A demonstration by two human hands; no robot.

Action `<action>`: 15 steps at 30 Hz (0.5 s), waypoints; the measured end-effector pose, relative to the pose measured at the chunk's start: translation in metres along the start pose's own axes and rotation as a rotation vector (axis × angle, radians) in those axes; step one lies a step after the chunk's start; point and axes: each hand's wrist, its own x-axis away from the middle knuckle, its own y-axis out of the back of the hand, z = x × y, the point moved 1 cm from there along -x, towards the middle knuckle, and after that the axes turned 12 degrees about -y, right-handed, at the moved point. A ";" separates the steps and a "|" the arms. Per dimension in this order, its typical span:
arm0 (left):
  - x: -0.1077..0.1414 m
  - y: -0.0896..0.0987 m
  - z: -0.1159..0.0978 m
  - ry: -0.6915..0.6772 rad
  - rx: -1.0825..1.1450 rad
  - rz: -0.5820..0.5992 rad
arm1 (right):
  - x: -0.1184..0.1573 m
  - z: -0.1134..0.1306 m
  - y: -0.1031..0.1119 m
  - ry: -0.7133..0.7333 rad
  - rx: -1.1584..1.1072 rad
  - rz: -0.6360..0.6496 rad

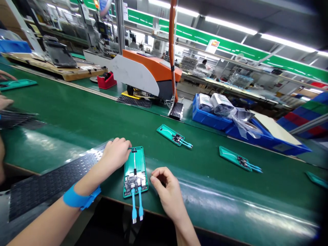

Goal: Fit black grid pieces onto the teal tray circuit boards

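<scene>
Case (140,158) touched, 11 o'clock, by left hand (116,152); grip unclear.
Likely light, stiff, best held by rim (146,171); right hand (169,194), 4 o'clock, fingertips together.

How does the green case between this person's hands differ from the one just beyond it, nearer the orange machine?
The near case has the left hand at its upper corner; the far case has no hand at it.
The near case's blue cables reach past the table edge, toward the person; the far case's lie over the table, pointing right.
Both hold a circuit board and white wire.
</scene>
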 end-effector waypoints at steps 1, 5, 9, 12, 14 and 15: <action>0.003 0.004 0.001 -0.009 0.007 -0.027 | 0.000 0.000 0.002 0.004 0.007 -0.003; 0.042 0.021 -0.001 -0.277 0.126 -0.084 | 0.001 -0.001 0.009 0.010 0.015 -0.028; 0.096 0.013 -0.013 -0.594 0.263 -0.041 | 0.002 0.003 0.010 0.017 0.014 -0.026; 0.118 -0.011 -0.019 -0.541 0.254 -0.128 | 0.004 0.007 0.005 0.033 0.031 0.026; 0.126 -0.027 -0.023 -0.544 0.241 -0.228 | 0.005 0.008 0.001 0.034 0.029 0.048; 0.129 -0.033 -0.024 -0.559 0.226 -0.278 | 0.005 0.008 0.000 0.030 0.019 0.049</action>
